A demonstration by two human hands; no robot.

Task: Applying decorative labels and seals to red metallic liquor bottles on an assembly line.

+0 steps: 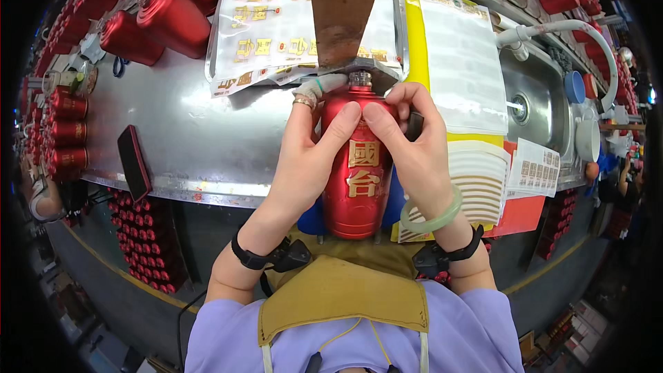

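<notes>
A shiny red bottle with raised gold characters lies in front of me, its neck pointing away from me. From the left side, my left hand grips the bottle's shoulder, the thumb pressed on its upper face and a white covering on a finger beside the neck. My right hand holds the opposite side, with its thumb close to the left one and its fingers bent near the neck. The bottle's neck meets a dark metal block under a brown post. Whatever is beneath the thumbs is hidden.
Sheets of gold stickers lie on a tray behind the bottle. To the left are a phone and several red bottles. On the right are white sheets, strips with curved brown bands and a sink with a white tap.
</notes>
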